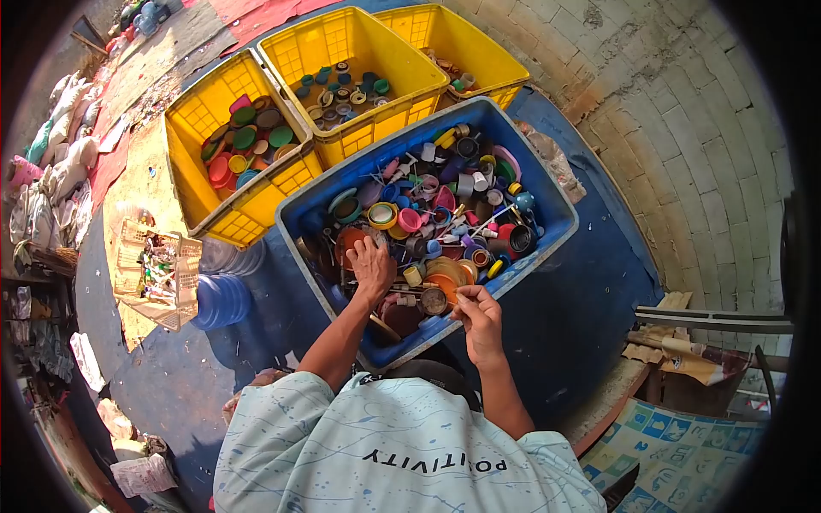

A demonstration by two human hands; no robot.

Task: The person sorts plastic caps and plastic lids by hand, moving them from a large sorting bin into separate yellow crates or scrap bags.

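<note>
A large blue crate (547, 254) full of mixed plastic caps, lids and small parts stands in front of me. My left hand (373, 267) reaches into its near left part, over the pieces beside an orange-brown lid (349, 244); its fingers are bent and partly spread, and whatever lies under the fingertips is hidden. Above the crate's near rim is my right hand (479, 318), its thumb and forefinger pinched together near an orange lid (443, 286). What the pinch holds, if anything, is too small to make out.
Three yellow crates (248, 209), (376, 128), (505, 85) with caps stand beyond the blue one. To the left are a pale basket (184, 295) of small items and a blue water bottle (222, 301). A block wall (684, 154) rises at right.
</note>
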